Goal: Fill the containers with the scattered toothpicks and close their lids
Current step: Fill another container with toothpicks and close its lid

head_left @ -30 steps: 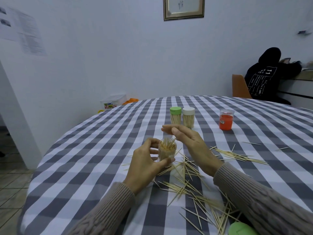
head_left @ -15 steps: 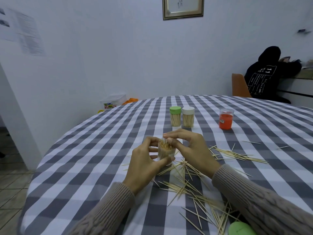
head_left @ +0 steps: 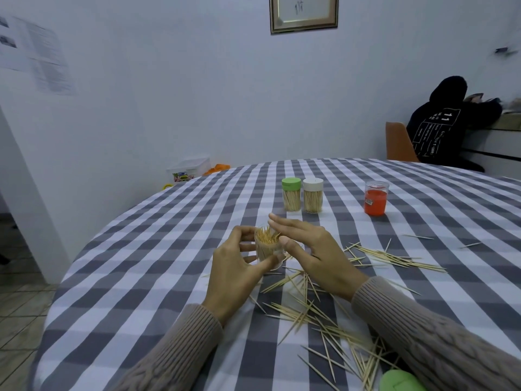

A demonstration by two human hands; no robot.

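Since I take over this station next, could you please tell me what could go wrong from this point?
1. The open container is full, with tips bristling above its rim; the right hand pressing on them could get pricked or knock some out.
2. The left hand holds it by the fingertips only, so it might tip.
3. Loose toothpicks lie under the right sleeve, which could sweep them off the table.

four containers [head_left: 291, 198], two hands [head_left: 235, 275], many toothpicks [head_left: 394, 256]

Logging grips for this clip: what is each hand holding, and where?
Left hand grips the open toothpick container around its side wall. Right hand holds nothing.
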